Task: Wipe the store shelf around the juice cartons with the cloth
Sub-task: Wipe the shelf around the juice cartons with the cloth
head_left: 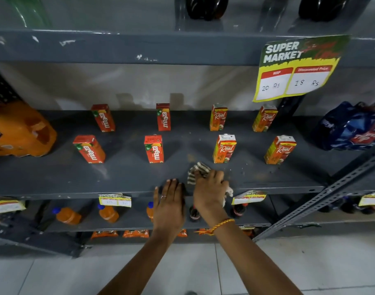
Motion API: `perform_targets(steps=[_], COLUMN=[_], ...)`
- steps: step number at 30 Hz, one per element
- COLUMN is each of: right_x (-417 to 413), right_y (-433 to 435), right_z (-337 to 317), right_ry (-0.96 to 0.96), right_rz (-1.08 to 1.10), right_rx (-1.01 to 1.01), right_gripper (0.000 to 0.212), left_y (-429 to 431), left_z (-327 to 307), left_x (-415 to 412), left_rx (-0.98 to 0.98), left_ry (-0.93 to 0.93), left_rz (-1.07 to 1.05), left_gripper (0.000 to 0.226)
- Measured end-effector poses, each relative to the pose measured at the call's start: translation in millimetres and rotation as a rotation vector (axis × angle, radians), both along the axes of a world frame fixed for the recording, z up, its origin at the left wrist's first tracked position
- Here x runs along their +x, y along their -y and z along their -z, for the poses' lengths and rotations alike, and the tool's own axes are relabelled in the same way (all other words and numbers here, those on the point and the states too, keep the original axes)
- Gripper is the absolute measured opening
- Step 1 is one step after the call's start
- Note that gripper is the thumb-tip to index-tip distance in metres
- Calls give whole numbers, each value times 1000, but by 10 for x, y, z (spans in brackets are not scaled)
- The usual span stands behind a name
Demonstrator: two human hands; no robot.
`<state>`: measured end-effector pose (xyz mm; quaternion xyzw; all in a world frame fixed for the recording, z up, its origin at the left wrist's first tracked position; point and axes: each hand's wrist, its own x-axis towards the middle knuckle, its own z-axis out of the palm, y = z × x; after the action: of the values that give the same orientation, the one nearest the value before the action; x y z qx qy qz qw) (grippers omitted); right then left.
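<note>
The dark grey metal shelf (127, 173) carries eight small juice cartons standing upright in two rows of four. The four red cartons marked Maaza (154, 148) occupy the left half of the shelf; the four orange-and-yellow cartons marked Real (224, 148) occupy the right half. All eight stand well apart from one another.

The striped grey-and-white cloth (198, 171) lies bunched on the shelf near its front edge, just in front of the front-row Real carton nearest the shelf's middle. The right hand (210, 188) is closed on the cloth, fingers curled over it, with a pale end of the fabric hanging past the shelf's front edge. An orange thread band circles that wrist.

The left hand (169, 201) holds nothing; it rests flat, fingers extended, on the shelf's front edge just beside the right hand. A ring shows on one finger.

Pale specks of dirt lie on the shelf surface to the right of the cloth. A green-and-yellow paper price sign (297, 67) hangs from the tier above the shelf's right end.
</note>
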<state>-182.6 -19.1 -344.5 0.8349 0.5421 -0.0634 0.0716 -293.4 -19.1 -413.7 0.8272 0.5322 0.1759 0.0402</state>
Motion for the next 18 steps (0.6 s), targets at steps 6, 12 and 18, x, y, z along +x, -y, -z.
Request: perform_targets(steps=[6, 12, 18], right_x=[642, 1220, 765], right_y=[171, 436, 370], right_z=[-3, -59, -12], right_ry=[-17, -64, -52], right_rz=[176, 445, 132], right_rx=[-30, 29, 131], right_gripper=[39, 35, 35], left_y=[66, 84, 92], left_z=[-88, -78, -121], left_x=[441, 520, 612], left_rx=[0, 7, 5], left_ry=[-9, 5, 88], left_rz=[134, 103, 70], left_gripper=[44, 38, 29])
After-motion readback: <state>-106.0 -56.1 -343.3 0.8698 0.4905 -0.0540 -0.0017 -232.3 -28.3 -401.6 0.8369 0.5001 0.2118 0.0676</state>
